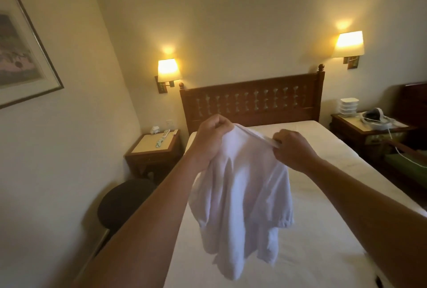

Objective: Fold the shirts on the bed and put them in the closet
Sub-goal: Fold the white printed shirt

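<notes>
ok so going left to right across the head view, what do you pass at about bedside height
Picture → left nightstand → left hand → shirt → right hand → right nightstand

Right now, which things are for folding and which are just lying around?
For the job:
white shirt, held up by left hand and right hand
bed

Just lying about:
black chair
nightstand
white containers
wall picture
</notes>
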